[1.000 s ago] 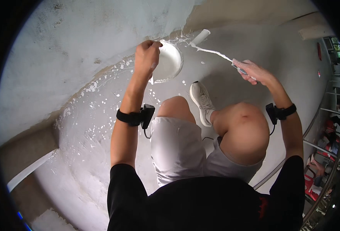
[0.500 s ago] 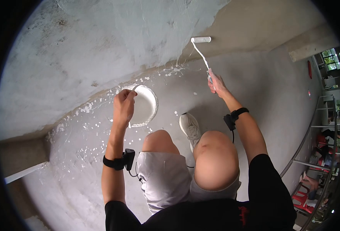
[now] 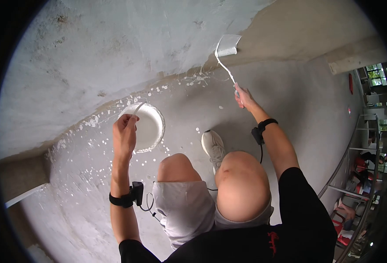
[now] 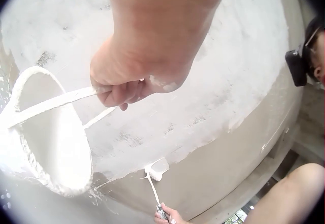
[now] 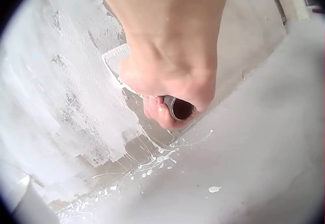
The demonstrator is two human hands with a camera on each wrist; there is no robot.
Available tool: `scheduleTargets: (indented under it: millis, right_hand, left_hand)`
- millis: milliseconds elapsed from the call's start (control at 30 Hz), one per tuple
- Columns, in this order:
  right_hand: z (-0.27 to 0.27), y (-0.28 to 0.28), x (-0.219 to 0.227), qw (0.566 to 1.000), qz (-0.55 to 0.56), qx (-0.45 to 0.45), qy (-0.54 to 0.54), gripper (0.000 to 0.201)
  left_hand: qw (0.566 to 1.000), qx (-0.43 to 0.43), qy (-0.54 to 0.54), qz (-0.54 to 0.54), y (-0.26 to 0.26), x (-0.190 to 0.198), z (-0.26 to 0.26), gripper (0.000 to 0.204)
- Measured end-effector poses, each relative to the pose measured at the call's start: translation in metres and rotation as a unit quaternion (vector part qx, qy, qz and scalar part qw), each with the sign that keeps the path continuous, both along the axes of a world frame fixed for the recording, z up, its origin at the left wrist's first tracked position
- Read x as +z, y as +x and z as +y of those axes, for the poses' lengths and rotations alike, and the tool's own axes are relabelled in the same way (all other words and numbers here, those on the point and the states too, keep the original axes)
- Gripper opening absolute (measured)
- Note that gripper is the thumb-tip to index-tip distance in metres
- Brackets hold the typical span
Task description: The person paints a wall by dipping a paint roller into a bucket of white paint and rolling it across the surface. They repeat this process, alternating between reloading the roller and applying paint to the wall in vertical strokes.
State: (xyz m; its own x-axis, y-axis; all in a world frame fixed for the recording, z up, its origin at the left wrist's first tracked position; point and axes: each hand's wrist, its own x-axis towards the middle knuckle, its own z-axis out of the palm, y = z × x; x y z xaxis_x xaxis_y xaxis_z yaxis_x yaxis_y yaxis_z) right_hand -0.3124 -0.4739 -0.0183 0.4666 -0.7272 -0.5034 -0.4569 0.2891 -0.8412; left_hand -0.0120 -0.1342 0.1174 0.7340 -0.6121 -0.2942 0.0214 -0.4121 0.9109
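Head view: a person in dark top and pale shorts works at a wall (image 3: 136, 48), white material spread over much of it; coverage looks well along but partial.
Roller (image 3: 227, 51): held out at the ragged edge where white meets bare brown; its head appears against or very near the wall.
Right hand (image 3: 244, 98): fingers wrapped round the roller's grip (image 5: 179, 108), whose hollow end shows in the right wrist view.
Left hand (image 3: 124, 134): closed on the handle (image 4: 56, 101) of the bucket (image 3: 162, 127), which sits to the left, well apart from the roller.
White area: broad but uneven, with dark rough patches showing through; it reads as thin in places.
Bare area: brown surface (image 3: 298, 37) right of the edge, plus a strip along the wall's foot; by the look of it, these are what is left.
Floor (image 3: 298, 114): spattered with white drops (image 3: 158, 89) near the wall.
Hard to make out: how full the bucket is, and whether it hangs or rests on the floor; the roller head is blurred; the wall's upper reach is cut off.
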Motion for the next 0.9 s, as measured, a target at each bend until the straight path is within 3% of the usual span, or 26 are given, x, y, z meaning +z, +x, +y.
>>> scheduleTargets:
  millis: [167, 333, 900]
  right_hand:
    - [0.004, 0.006, -0.004, 0.999, 0.029, -0.029, 0.008, 0.057]
    - [0.003, 0.0, 0.024, 0.998, -0.049, -0.026, -0.034, 0.055]
    - [0.01, 0.004, 0.201, 0.983, -0.145, -0.03, -0.107, 0.056]
  left_hand:
    - [1.0, -0.003, 0.014, -0.006, -0.001, -0.004, 0.0, 0.024]
    - [1.0, -0.021, 0.003, -0.011, -0.001, -0.014, -0.004, 0.02]
    - [0.998, -0.045, -0.024, -0.03, -0.008, -0.017, -0.011, 0.023]
